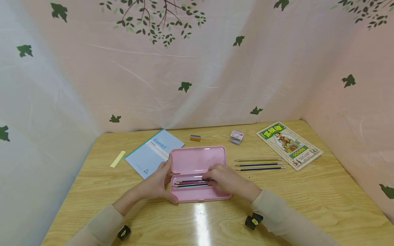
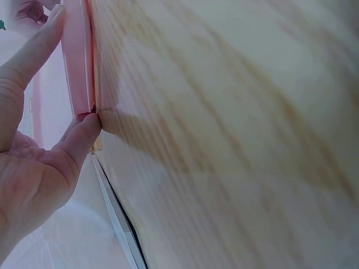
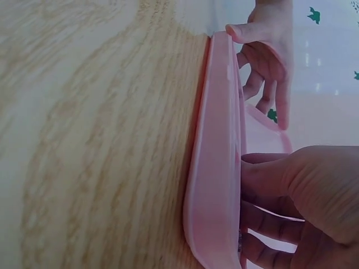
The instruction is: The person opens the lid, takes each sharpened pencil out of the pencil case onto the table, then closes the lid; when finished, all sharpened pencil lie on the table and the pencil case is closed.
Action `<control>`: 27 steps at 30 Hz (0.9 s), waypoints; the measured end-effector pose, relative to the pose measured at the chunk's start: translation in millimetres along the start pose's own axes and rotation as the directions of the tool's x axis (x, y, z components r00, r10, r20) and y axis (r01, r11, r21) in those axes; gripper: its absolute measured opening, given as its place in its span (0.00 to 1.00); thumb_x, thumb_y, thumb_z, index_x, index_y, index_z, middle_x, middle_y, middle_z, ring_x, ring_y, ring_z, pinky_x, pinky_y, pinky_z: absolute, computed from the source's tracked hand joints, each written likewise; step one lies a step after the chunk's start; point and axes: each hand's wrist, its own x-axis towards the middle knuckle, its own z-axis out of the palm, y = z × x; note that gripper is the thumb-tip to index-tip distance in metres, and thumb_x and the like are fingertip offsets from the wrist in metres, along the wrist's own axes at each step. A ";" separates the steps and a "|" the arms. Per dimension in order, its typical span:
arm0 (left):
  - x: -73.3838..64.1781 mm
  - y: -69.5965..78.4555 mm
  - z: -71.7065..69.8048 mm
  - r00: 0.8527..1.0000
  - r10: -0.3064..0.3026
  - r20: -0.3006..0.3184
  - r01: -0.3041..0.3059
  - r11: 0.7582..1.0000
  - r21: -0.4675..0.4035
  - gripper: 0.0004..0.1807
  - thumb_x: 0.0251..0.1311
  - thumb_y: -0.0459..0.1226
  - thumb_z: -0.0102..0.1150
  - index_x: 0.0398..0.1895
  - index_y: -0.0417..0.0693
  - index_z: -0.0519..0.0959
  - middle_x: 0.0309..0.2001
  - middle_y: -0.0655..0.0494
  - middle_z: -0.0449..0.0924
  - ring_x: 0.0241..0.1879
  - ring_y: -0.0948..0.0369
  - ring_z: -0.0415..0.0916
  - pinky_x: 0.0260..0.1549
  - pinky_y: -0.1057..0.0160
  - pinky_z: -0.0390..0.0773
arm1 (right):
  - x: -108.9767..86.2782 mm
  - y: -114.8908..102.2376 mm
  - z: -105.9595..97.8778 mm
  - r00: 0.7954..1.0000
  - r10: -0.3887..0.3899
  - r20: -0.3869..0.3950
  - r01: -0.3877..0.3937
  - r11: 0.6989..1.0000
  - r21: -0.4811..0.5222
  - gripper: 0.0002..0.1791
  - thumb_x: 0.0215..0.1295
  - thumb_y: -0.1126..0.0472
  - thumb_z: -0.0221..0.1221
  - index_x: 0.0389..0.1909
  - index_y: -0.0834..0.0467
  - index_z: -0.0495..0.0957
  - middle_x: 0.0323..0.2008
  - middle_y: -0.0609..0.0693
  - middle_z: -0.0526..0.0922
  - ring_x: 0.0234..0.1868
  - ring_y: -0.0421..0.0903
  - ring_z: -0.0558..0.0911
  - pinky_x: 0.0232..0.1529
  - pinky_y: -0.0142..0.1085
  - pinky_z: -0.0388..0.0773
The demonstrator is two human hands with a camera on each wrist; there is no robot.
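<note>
A pink pencil case [image 1: 191, 196] lies with its lid [image 1: 198, 160] raised away from me. Several pencils [image 1: 191, 184] rest in its tray, points to the left. My left hand [image 1: 155, 181] holds the case's left end, thumb at the front corner, other fingers behind. In the left wrist view, fingertips of that hand [image 2: 47, 145] touch the case end close to the tabletop. My right hand [image 1: 223, 177] reaches into the tray with curled fingers around the pencils' right ends. The right wrist view shows this hand [image 3: 314, 207] dipping past the front wall, its fingertips partly hidden.
Three pencils [image 1: 260, 164] lie right of the case, beside a green-and-cream illustrated booklet [image 1: 289, 145]. A blue notebook [image 1: 154, 152] and a yellow strip [image 1: 118, 159] are at left. Behind the case sit a small orange-and-dark block [image 1: 195, 137] and a small clear box [image 1: 236, 137].
</note>
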 end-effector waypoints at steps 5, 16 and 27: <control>0.3 -0.8 0.1 1.000 0.002 -0.001 -0.002 1.000 0.003 0.86 0.34 0.43 0.88 0.80 0.52 0.22 0.66 0.41 0.51 0.61 0.54 0.71 0.69 0.57 0.65 | -0.7 0.9 0.6 1.000 0.009 -0.005 -0.009 1.000 -0.004 0.13 0.62 0.67 0.69 0.47 0.56 0.89 0.38 0.46 0.87 0.39 0.40 0.82 0.43 0.34 0.83; -0.7 0.4 -0.8 1.000 -0.017 0.001 0.017 1.000 0.000 0.85 0.36 0.43 0.88 0.80 0.53 0.23 0.69 0.40 0.49 0.62 0.52 0.71 0.68 0.57 0.65 | -1.6 5.7 6.4 0.998 -0.055 -0.035 0.052 0.995 -0.086 0.10 0.66 0.66 0.66 0.46 0.54 0.89 0.38 0.45 0.87 0.39 0.40 0.84 0.43 0.33 0.83; -0.2 -0.3 -0.8 1.000 -0.025 -0.003 0.025 0.999 0.024 0.85 0.36 0.44 0.88 0.81 0.52 0.23 0.68 0.41 0.51 0.61 0.53 0.71 0.68 0.57 0.66 | -2.0 5.7 6.4 0.998 -0.051 -0.034 0.048 0.994 -0.094 0.11 0.67 0.66 0.65 0.48 0.54 0.88 0.38 0.45 0.88 0.39 0.40 0.84 0.43 0.33 0.83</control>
